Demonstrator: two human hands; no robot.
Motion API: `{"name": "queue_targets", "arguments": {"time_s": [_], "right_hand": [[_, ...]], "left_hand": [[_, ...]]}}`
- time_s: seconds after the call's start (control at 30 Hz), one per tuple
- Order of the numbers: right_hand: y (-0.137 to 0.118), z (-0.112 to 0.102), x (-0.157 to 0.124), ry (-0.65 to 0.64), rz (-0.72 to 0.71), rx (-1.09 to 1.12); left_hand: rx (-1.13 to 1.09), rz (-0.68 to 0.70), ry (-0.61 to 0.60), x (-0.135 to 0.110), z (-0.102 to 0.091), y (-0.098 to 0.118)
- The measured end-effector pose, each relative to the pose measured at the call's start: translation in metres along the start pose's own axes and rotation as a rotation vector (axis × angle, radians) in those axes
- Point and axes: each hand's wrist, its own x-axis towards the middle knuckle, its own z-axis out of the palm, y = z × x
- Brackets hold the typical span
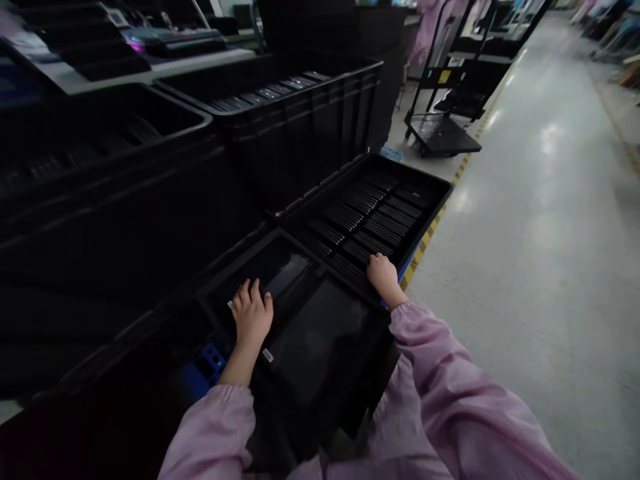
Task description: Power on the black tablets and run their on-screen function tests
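Note:
My left hand (251, 313) lies with fingers spread on a dark, glossy flat panel (287, 270) in the nearer black tray. Beside it rests a second dark panel (320, 327), larger in view, with a small white label (269, 355) near its left corner. My right hand (383, 275) is closed, fingers curled down at the near right corner of the farther black tray (434, 179). What those fingers grip is hidden in the dark. Rows of thin black pieces (355, 210) stand on edge inside the farther tray.
Two deep black bins (310, 127) (100, 180) stand along the left, holding thin upright pieces. Blue plastic (207, 363) shows under the trays. A platform trolley (445, 133) stands ahead, beside yellow-black floor tape (425, 247). A pale floor aisle (540, 233) runs along the right.

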Motion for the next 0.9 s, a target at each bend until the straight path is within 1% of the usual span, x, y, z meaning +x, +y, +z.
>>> {"name": "queue_targets", "arguments": {"time_s": [0.13,0.3,0.47,0.67,0.8,0.9], "right_hand": [[-0.005,-0.007,0.009,-0.023,0.010,-0.110],[-0.009,-0.013,0.006,-0.051,0.009,-0.151],[-0.012,-0.014,0.007,-0.074,0.034,-0.134],[-0.016,-0.015,0.015,-0.119,0.045,-0.105],[-0.018,-0.019,0.022,-0.099,0.032,-0.066],[-0.017,-0.030,0.021,-0.053,0.005,-0.026]], "left_hand": [[0.011,-0.006,0.010,0.002,0.004,0.005],[0.021,-0.022,0.003,0.004,0.001,0.011],[0.024,-0.018,0.003,0.005,-0.004,0.013],[0.020,-0.030,-0.028,0.005,-0.011,0.020],[0.002,-0.050,-0.037,0.005,-0.014,0.027],[-0.048,-0.068,-0.043,0.004,-0.015,0.033]]}}
